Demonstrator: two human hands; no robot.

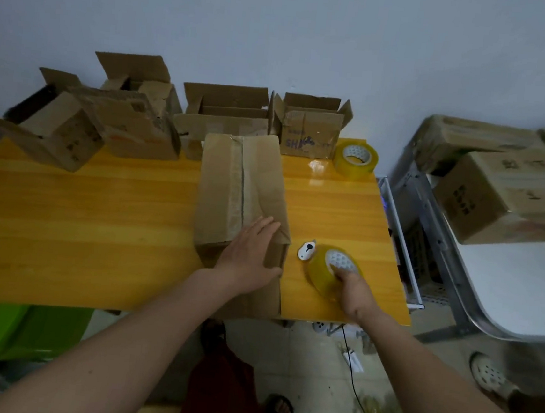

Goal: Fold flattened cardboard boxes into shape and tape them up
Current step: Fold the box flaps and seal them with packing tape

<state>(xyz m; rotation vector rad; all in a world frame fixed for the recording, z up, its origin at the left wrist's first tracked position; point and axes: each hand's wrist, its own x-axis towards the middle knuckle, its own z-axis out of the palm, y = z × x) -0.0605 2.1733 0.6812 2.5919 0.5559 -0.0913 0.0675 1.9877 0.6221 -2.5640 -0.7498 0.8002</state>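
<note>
Landmark: box (241,200), brown cardboard, on the bench (80,221).

1. Left hand (248,260). Laid flat on the box's near end, fingers straight and together, pointing away toward the wall; curled round nothing.
2. Right hand (356,292). Right of the box's near end. Fingers hooked into the core of a tape roll (329,271), gripping it.
3. Tape roll. Yellowish clear tape, white core. Tilted on the bench, just right of the box's near corner, apart from it.
4. Cutter (306,250). Small, white with a dark spot; touching the roll's far-left edge, between roll and box.
5. Box. Folded into shape, closed side up. Long axis runs from the near bench edge straight toward the wall. A taped seam runs lengthwise along the middle of the top. Near end overhangs or meets the bench's near edge; which, cannot tell.
6. Bench. Glossy yellow-orange wood grain, glare spot right of the box's far end.
7. Second roll (355,159). Same tape, lying flat at the bench's far right corner, right of the box's far end.
8. Open boxes (227,108). Row of several, flaps up, behind and left of the box, against the wall (282,24).
9. Wall. Plain, pale blue-grey.
10. Stacked cartons (505,195). Closed, well right of the box, on a white surface with metal frame.
11. Floor (316,360). Pale tiles below the bench; black cable, green plastic item at left.
</note>
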